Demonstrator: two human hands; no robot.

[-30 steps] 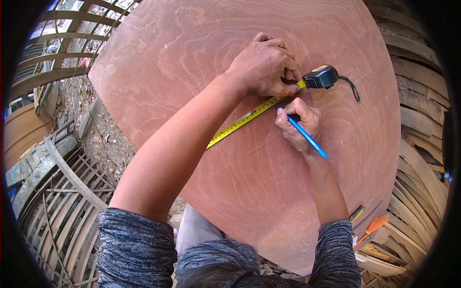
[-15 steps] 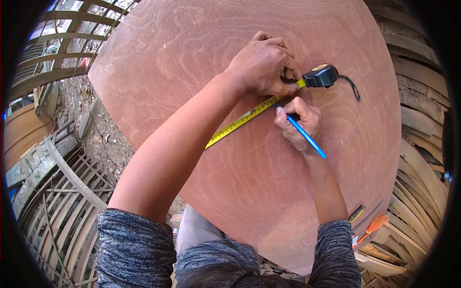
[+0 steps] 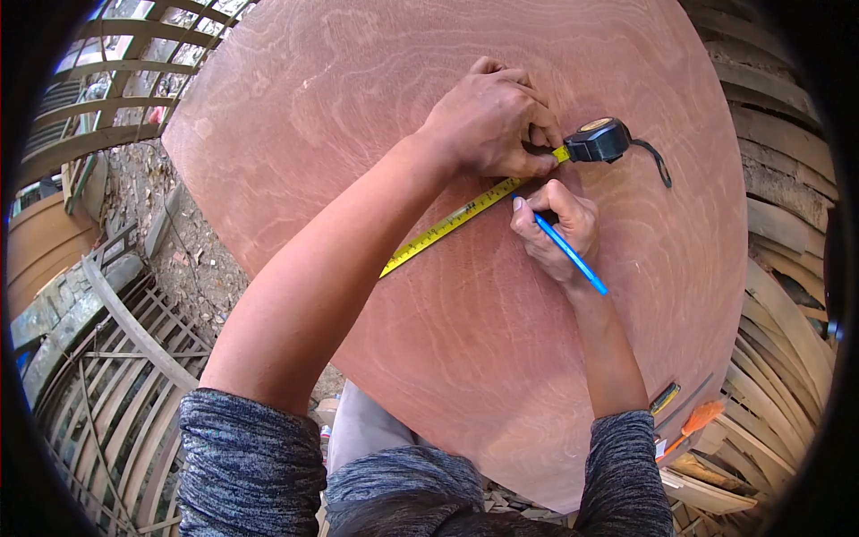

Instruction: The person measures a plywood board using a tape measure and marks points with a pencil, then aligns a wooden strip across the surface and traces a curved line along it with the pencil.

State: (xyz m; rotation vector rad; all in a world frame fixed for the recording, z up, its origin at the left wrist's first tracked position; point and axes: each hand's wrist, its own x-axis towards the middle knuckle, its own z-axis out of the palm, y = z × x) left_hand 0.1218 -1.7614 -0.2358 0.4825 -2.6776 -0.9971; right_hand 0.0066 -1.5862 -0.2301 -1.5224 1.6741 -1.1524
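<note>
My left hand grips the yellow blade of a tape measure close to its black case, fingers curled over it. The blade runs down and left across a reddish wooden sheet and passes behind my left forearm. Just below the blade, my right hand is closed round a blue pen. The pen's tip points up and left, beside the blade's lower edge. A black wrist strap hangs from the right side of the case and lies on the sheet.
Near the sheet's lower right edge lie a yellow-and-dark tool and an orange-handled tool. Curved wooden slats stand at the right, and more slatted frames at the left. Rubble ground shows beyond the left edge.
The pen and right hand have shifted very slightly left along the blade. The left hand's grip looks the same.
</note>
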